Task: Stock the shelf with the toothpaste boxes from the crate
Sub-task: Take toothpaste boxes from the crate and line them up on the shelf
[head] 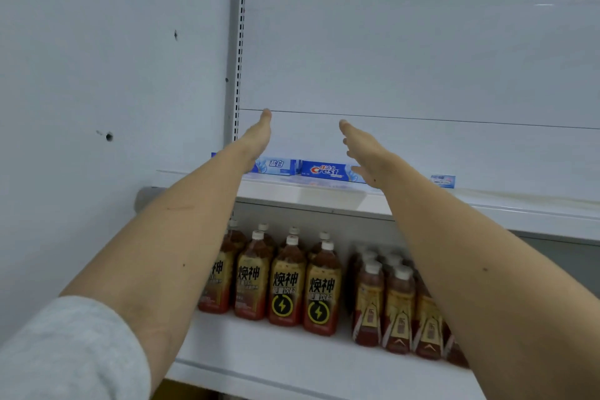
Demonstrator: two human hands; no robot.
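Setting: retail shop aisle. Evidence: white metal gondola shelf (324, 196) on a slotted upright (239, 42); boxed toothpaste (326, 171) faced outward just beyond both outstretched hands; rows of identical labelled drink bottles (285, 282) on the tier below the forearms.

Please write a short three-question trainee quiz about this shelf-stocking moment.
1. True or false: the left hand grips a toothpaste box.
2. What stands on the lower shelf? A) drink bottles B) cans C) soap
3. Which shelf holds the Crest box?

Key: 1. False; both it and the right hand are open and hold nothing. 2. A, the drink bottles. 3. The upper shelf.
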